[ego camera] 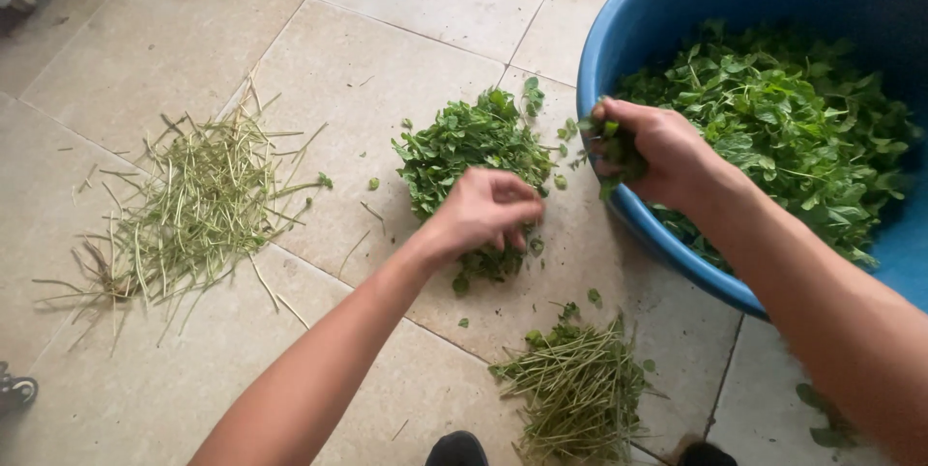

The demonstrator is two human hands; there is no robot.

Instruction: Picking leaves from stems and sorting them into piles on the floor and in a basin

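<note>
Head view, tiled floor. L hand sits over pile of picked green leaves in mid-floor; fingers curled inward, tips narrow, pinching at leaves under the palm. What exactly is pinched: cannot tell. R hand at near rim of blue tub, fingers closed round a small bunch of leafy sprigs, bunch just over the rim edge. Tub holds a large mass of leafy greens, stems on. Bare stems in two heaps: bigger heap well apart to L, smaller heap near bottom, betw. the forearms.
</note>
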